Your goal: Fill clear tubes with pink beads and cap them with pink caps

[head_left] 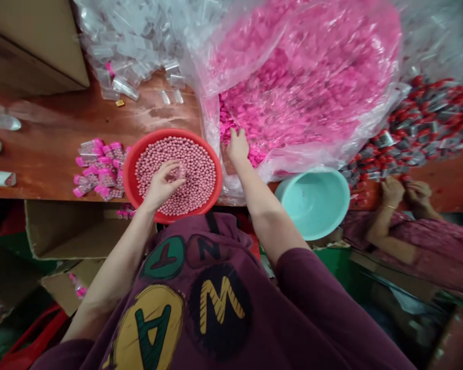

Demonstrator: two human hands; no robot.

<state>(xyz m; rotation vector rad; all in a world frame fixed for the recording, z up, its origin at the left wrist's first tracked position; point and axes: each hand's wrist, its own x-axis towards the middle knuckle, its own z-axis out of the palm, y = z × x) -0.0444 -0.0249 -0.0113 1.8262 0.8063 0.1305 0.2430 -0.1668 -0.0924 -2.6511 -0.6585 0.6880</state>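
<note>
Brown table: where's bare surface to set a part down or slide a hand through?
Largest patch: table left side, between the cardboard box above and the pink-capped tubes. Smaller one: between the red basin and the loose clear tubes. Crowded: right of that basin, with pink pieces, plastic sheeting, then the red-capped pile.

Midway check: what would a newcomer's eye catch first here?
Probably the big plastic bag of bright pink pieces ahead, the right hand at its edge. Next, the red basin of pink beads under the left hand. At far right, red and clear pieces lie by another person's hands.
</note>
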